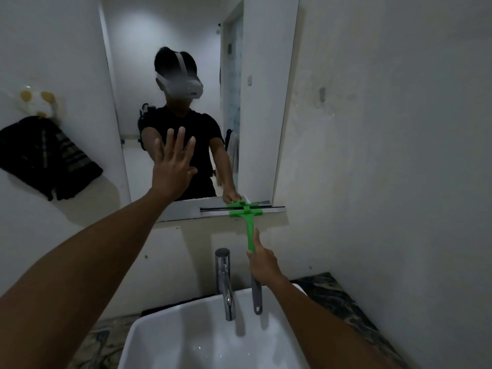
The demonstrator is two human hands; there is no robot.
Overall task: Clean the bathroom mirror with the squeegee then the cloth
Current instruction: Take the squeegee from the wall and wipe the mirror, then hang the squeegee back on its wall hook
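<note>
Head view, bathroom, looking at a wall mirror above a basin.

Left hand: raised, fingers spread wide and released, palm flat toward the glass at about the mirror's lower middle; it appears to touch the glass, though contact cannot be confirmed. It holds nothing.

Right hand: fingers clenched around the handle of the squeegee, with the forefinger laid along the green shaft.

Squeegee: green head and upper shaft, grey lower handle with a hanging loop that juts out below the fist over the basin. Its black blade lies level along the mirror's bottom edge, right of centre, where its reflection meets it.

Sink: white, squarish, near the viewer at the bottom centre. A chrome tap stands at its far rim, just left of the squeegee handle.

Countertop: dark marbled stone, visible on both sides of the sink.

Dark striped cloth: hung on the left wall from a hook fitting, well apart from both hands.

Walls: pale, scuffed on the right. A small grey fixture sits on the right wall.

Reflection: a person in a dark short-sleeved top wearing a white headset, with a doorway behind.
</note>
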